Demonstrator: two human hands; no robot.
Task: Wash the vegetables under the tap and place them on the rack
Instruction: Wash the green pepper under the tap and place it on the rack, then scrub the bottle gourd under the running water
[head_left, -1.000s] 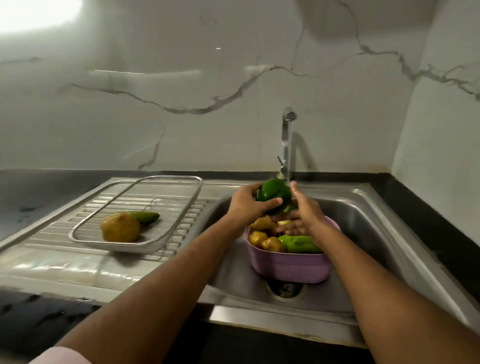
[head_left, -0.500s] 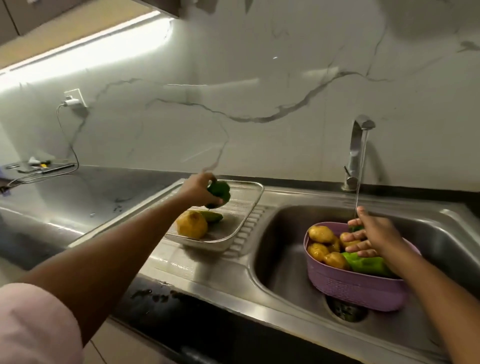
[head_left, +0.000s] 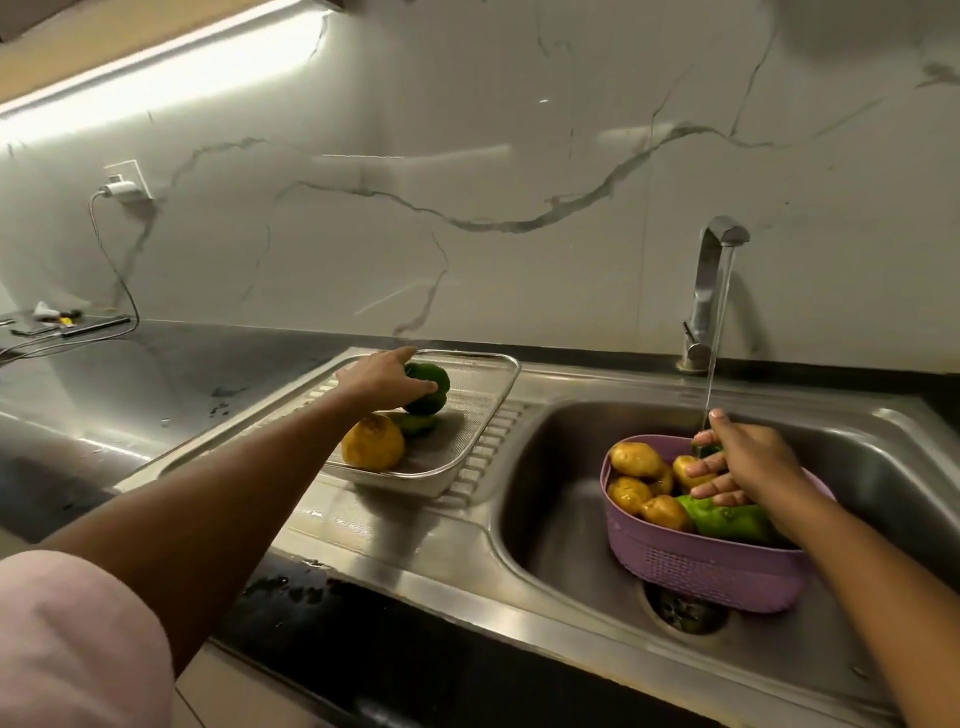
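Rack (head_left: 488, 410): one, containing one potato (head_left: 373, 442) and two green peppers, the dark one (head_left: 434, 387) uppermost and a paler one (head_left: 415, 423) beneath. Purple basket (head_left: 701, 561): one, containing five visible potatoes (head_left: 635, 459) and one green pepper (head_left: 727, 522). Tap (head_left: 709, 291): one; sink (head_left: 561, 467): one; hands: two, left (head_left: 382, 384) and right (head_left: 748, 462).

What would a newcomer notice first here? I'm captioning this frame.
The purple basket of potatoes and green peppers in the sink, under the running tap, with the right hand reaching in. Left of it, the left hand sets a green pepper into the rack.
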